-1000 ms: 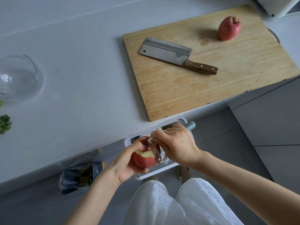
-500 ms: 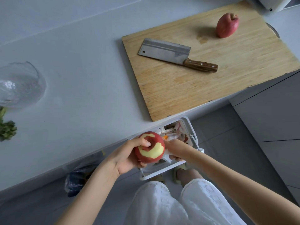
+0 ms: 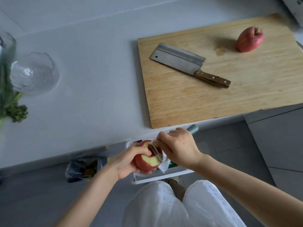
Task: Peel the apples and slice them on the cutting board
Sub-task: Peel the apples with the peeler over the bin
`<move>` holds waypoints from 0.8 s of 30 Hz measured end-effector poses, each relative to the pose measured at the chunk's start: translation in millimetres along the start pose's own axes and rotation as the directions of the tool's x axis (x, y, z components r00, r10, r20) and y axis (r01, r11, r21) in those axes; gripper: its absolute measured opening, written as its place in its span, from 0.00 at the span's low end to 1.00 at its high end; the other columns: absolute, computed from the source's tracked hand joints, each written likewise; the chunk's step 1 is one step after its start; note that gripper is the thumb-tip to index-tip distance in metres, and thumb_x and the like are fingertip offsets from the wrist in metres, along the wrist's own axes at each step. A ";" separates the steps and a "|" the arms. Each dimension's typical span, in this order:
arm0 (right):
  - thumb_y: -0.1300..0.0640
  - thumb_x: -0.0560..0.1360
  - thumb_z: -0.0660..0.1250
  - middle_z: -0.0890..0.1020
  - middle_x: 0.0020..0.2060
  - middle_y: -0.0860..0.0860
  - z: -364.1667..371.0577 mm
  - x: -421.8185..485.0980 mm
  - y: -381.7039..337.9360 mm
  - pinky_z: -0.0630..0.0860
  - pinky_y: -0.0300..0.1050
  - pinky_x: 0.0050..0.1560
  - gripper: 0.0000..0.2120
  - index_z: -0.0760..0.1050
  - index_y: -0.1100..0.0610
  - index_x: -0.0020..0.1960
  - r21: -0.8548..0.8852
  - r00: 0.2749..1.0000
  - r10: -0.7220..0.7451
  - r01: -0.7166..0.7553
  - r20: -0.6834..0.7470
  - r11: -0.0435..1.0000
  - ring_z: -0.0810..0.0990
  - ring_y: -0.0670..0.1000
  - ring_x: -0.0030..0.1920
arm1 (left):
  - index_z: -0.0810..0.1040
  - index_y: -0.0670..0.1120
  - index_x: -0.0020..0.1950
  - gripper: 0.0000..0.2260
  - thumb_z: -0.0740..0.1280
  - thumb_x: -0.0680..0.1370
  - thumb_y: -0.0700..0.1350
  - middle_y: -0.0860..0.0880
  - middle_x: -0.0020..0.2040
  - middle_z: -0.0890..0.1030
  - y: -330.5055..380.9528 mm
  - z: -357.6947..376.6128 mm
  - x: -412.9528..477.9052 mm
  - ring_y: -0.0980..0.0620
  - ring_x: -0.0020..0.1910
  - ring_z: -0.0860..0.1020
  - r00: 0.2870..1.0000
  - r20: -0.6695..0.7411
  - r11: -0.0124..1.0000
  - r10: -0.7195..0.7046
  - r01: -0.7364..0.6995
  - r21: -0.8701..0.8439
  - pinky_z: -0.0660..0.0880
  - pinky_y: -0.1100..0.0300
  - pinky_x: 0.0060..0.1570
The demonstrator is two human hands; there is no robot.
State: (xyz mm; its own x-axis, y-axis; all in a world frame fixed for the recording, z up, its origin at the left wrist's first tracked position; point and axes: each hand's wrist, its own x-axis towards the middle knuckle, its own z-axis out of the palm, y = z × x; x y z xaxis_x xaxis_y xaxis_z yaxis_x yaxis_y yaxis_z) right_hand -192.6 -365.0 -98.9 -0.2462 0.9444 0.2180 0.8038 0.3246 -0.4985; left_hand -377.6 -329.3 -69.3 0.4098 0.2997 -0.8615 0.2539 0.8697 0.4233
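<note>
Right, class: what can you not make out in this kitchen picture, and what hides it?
Head view, all:
1. Peeler handle: mostly wrapped by the right hand.
2. White bin contents: under the held apple and left hand.
3. Top-right box: cut off by the frame edge.

Cups the apple [image 3: 146, 164] from beneath with the left grip [image 3: 128, 163], thumb laid over its top. Clasps the peeler [image 3: 192, 128] in the right grip [image 3: 179, 148], fingers curled, knuckles upward. Reaches in with both bare forearms, grips almost touching.

The cutting board [image 3: 213, 104] sits upper right on the desk [image 3: 98, 79]. On it lie a knife [image 3: 178, 58] and, farther right, an apple [image 3: 250, 39]. A bowl [image 3: 34, 73] sits far left.
</note>
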 end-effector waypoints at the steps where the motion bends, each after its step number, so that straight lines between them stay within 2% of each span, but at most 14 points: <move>1: 0.57 0.74 0.62 0.70 0.21 0.49 -2.1 4.2 1.8 0.63 0.42 0.27 0.11 0.70 0.59 0.34 -0.008 0.999 -0.038 0.038 0.008 0.999 0.67 0.55 0.22 | 0.70 0.43 0.66 0.36 0.74 0.58 0.43 0.33 0.56 0.79 -0.7 1.8 1.2 0.32 0.51 0.80 1.000 -0.011 1.000 0.010 -0.010 0.000 0.78 0.49 0.39; 3: 0.56 0.74 0.61 0.69 0.20 0.49 -5.8 10.5 2.9 0.62 0.42 0.26 0.12 0.70 0.59 0.33 -0.022 0.994 -0.110 0.110 -0.021 0.994 0.66 0.55 0.21 | 0.69 0.42 0.66 0.38 0.74 0.56 0.44 0.33 0.57 0.79 -2.3 4.8 1.8 0.32 0.51 0.80 1.000 -0.017 1.000 0.014 -0.014 0.016 0.77 0.50 0.39; 5: 0.56 0.73 0.61 0.68 0.20 0.49 -7.6 12.5 0.7 0.61 0.41 0.27 0.11 0.70 0.59 0.33 -0.031 0.988 -0.152 0.151 -0.024 0.988 0.66 0.54 0.21 | 0.71 0.42 0.63 0.36 0.74 0.56 0.45 0.34 0.57 0.79 -3.5 6.9 0.4 0.34 0.49 0.81 1.000 -0.008 0.999 0.015 -0.014 0.034 0.77 0.49 0.39; 8: 0.56 0.73 0.60 0.68 0.19 0.48 -8.8 14.0 -3.0 0.62 0.40 0.28 0.12 0.72 0.59 0.33 0.011 0.987 -0.159 0.160 -0.028 0.987 0.65 0.53 0.20 | 0.72 0.42 0.59 0.33 0.73 0.55 0.45 0.33 0.55 0.80 -3.1 7.2 -3.3 0.35 0.47 0.81 1.000 0.008 0.999 0.009 -0.009 0.053 0.77 0.51 0.37; 11: 0.55 0.75 0.60 0.68 0.20 0.48 -6.3 15.0 -0.1 0.62 0.41 0.29 0.13 0.72 0.59 0.34 0.027 0.988 -0.151 0.151 -0.014 0.988 0.66 0.53 0.21 | 0.72 0.41 0.60 0.33 0.72 0.56 0.45 0.33 0.53 0.81 1.5 2.9 -8.1 0.35 0.43 0.81 0.999 0.023 0.996 -0.023 0.021 0.081 0.76 0.54 0.33; 14: 0.52 0.77 0.59 0.70 0.20 0.49 2.8 12.1 19.1 0.62 0.39 0.29 0.15 0.71 0.58 0.35 -0.037 0.996 -0.089 0.089 0.015 0.995 0.68 0.53 0.20 | 0.75 0.41 0.59 0.30 0.71 0.56 0.42 0.34 0.50 0.81 9.6 -10.8 -16.8 0.34 0.42 0.81 0.995 0.070 0.997 -0.064 0.061 0.051 0.76 0.55 0.32; 16: 0.51 0.78 0.58 0.70 0.19 0.49 10.2 4.4 28.2 0.64 0.40 0.26 0.15 0.71 0.58 0.35 -0.050 1.000 0.017 -0.015 0.026 0.999 0.68 0.54 0.19 | 0.74 0.40 0.60 0.30 0.70 0.58 0.41 0.34 0.50 0.81 16.0 -21.2 -20.9 0.33 0.44 0.80 0.990 0.124 0.997 -0.073 0.074 0.001 0.77 0.55 0.32; 18: 0.51 0.77 0.58 0.69 0.19 0.49 17.9 0.1 23.2 0.62 0.39 0.25 0.16 0.71 0.58 0.35 -0.035 0.993 0.117 -0.117 -0.015 0.993 0.68 0.55 0.19 | 0.76 0.41 0.57 0.26 0.70 0.59 0.42 0.35 0.49 0.82 22.0 -32.5 -21.9 0.35 0.46 0.80 0.988 0.135 0.997 -0.070 0.073 -0.014 0.77 0.55 0.32; 21: 0.51 0.76 0.58 0.70 0.19 0.49 17.3 4.1 -2.2 0.59 0.37 0.26 0.15 0.73 0.58 0.35 0.041 0.965 0.231 -0.227 -0.124 0.973 0.69 0.54 0.19 | 0.80 0.43 0.50 0.20 0.70 0.59 0.42 0.40 0.44 0.83 25.8 -42.4 -18.9 0.41 0.44 0.79 0.995 0.061 0.996 -0.077 0.079 -0.034 0.77 0.55 0.30; 24: 0.52 0.77 0.58 0.71 0.20 0.49 12.6 14.7 -31.8 0.60 0.38 0.26 0.15 0.73 0.59 0.36 0.103 0.945 0.261 -0.245 -0.196 0.964 0.69 0.53 0.21 | 0.80 0.45 0.49 0.16 0.69 0.62 0.41 0.40 0.43 0.81 28.0 -45.2 -16.6 0.41 0.43 0.77 0.994 0.059 0.994 -0.091 0.094 -0.059 0.75 0.58 0.26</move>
State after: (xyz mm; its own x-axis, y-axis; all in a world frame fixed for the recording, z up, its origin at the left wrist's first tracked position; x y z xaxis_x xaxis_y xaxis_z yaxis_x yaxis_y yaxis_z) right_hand -228.6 -360.8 -90.4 0.0833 0.9671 0.2402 0.7796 0.0869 -0.6202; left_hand -416.9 -292.2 -55.8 0.4357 0.1958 -0.8785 0.2392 0.9158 0.3228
